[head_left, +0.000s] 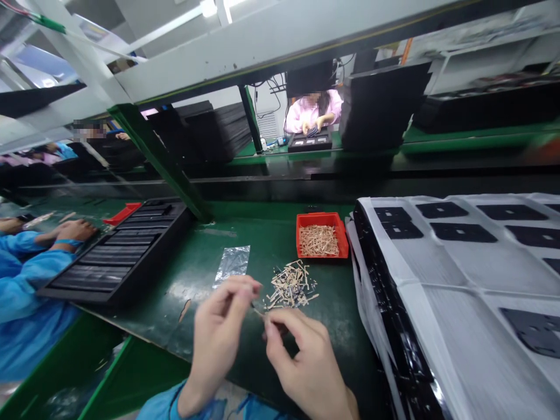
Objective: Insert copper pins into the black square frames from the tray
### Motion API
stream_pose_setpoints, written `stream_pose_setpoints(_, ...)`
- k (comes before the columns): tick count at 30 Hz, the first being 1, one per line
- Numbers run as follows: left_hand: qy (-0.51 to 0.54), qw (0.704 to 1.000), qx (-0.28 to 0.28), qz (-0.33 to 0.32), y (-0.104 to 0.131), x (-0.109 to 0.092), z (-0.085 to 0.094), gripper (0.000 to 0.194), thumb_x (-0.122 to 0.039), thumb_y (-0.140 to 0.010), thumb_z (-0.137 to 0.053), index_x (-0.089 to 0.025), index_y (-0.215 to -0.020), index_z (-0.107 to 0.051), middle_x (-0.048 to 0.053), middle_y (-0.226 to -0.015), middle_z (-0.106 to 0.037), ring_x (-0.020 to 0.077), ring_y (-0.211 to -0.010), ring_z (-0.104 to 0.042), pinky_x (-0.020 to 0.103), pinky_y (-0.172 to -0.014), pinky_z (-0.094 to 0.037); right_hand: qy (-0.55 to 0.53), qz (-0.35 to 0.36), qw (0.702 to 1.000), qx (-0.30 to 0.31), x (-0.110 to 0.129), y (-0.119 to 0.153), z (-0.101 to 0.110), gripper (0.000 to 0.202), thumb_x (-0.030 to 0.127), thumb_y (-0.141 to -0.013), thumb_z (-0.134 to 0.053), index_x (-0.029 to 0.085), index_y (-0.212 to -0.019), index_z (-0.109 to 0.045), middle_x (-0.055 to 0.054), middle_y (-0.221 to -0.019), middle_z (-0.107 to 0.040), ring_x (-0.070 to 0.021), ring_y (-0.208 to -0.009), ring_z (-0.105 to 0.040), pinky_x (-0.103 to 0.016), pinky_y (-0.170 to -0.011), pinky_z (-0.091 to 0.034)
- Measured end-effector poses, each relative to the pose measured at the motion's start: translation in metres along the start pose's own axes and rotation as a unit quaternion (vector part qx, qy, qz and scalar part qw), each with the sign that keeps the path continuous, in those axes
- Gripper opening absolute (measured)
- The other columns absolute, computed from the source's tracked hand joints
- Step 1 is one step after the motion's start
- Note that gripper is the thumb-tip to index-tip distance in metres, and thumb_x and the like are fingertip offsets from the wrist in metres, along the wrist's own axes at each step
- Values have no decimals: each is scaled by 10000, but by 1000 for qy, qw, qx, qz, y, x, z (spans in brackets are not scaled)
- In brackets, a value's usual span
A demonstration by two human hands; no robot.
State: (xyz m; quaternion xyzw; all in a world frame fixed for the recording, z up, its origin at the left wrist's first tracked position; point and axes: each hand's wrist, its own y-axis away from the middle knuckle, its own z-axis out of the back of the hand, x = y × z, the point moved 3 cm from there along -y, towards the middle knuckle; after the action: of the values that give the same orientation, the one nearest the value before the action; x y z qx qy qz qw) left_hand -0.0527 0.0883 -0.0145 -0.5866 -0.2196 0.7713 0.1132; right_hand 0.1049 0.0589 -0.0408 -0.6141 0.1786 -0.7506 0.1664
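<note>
Thin strip [257, 312], blurred, spans the gap between both hands in the head view, just nearer than the loose heap of strips [292, 287] on the green table [251, 230]. The left hand [219, 329], reaching forward, pinches its upper end between thumb and forefinger. The right hand [308, 353], angled inward with its back up, pinches the lower end likewise.

The strips [291, 287] looked matt and papery, the bench [258, 227] smooth, glossy and scuffed. The bin [319, 219] was plastic, the bag [233, 261] shiny, wrinkled plastic, the plates [462, 232] matt.
</note>
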Motion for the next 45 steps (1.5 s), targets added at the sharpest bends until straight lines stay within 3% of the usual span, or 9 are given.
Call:
stream_pose_setpoints(4, 115, 974, -195, -17, -36, 6, 37, 329, -354, -1095, -583, -254, -799, -683, -25, -920, -748, 144, -884, -707, 272, -840, -619, 0, -22, 998, -54, 0, -16, 8, 214, 217, -970, -520, 215, -838, -688, -17, -733, -717, -150, -651, -648, -263, -662, -488)
stream_pose_setpoints(7, 156, 960, -232, -21, -56, 0, 46, 415, -592, -1071, -547, -293, -889, -771, -10, -1123, -808, 197, -1155, -725, 365, -1033, -602, -24, -110, 986, -123, -15, -40, 12, 222, 329, -974, -557, 205, -908, -729, -60, -799, -729, -184, -700, -633, -311, -714, -484)
stream_pose_setpoints(10, 158, 974, -157, -38, -63, -8, 29, 607, -822, -884, -628, -301, -1134, -814, 54, -1536, -667, 336, -1483, -552, 502, -1147, -548, -66, -201, 966, -147, -32, -56, 4, 352, 332, -985, -552, 124, -1229, -699, -132, -974, -750, -195, -741, -642, -314, -690, -490)
stream_pose_setpoints(13, 164, 981, -62, -89, -61, -10, 5, 819, -885, -756, -692, -308, -1333, -751, 94, -1708, -482, 411, -1583, -410, 542, -1150, -544, -176, -246, 951, -71, -32, -50, -10, 541, 462, -987, -586, 92, -1378, -637, -123, -976, -778, -176, -705, -679, -301, -681, -549)
stream_pose_setpoints(17, 177, 972, -8, -153, -58, -9, -10, 995, -910, -654, -754, -302, -1440, -693, 113, -1742, -422, 445, -1597, -369, 548, -1164, -534, -353, -271, 893, 67, -9, -26, -17, 707, 761, -964, -516, 104, -1055, -763, -117, -859, -775, -128, -590, -634, -257, -575, -517)
stream_pose_setpoints(22, 160, 970, 53, -175, -56, -11, -14, 1032, -917, -695, -703, -321, -1533, -611, 111, -1777, -349, 424, -1605, -366, 546, -1206, -496, -548, -307, 768, 122, 9, -20, -14, 656, 761, -793, -793, 118, -917, -761, -53, -752, -735, -61, -538, -552, -188, -547, -424)
stream_pose_setpoints(34, 101, 966, 183, -152, -51, -9, -24, 1204, -1048, -642, -457, -233, -1517, -602, 226, -1655, -507, 452, -1439, -584, 578, -1124, -566, -527, -264, 806, 48, 7, -15, -9, 519, 640, -839, -832, 159, -791, -643, -4, -663, -697, -49, -498, -485, -203, -541, -357)
stream_pose_setpoints(38, 72, 964, 238, -95, -74, 2, -39, 1032, -966, -881, -200, -171, -1283, -722, 232, -1358, -749, 342, -1088, -797, 483, -909, -670, -527, -228, 819, -2, 12, -14, -1, 499, 649, -899, -765, 170, -837, -639, -18, -702, -700, -60, -522, -497, -216, -563, -398)
stream_pose_setpoints(45, -119, 926, 348, -80, -103, -12, -93, 207, -359, -999, -752, -154, -1006, -780, 44, -942, -811, 201, -864, -768, 391, -827, -622, -561, -244, 790, 41, 27, 5, 3, 519, 677, -798, -843, 224, -865, -598, -27, -729, -717, -89, -516, -534, -240, -546, -436)
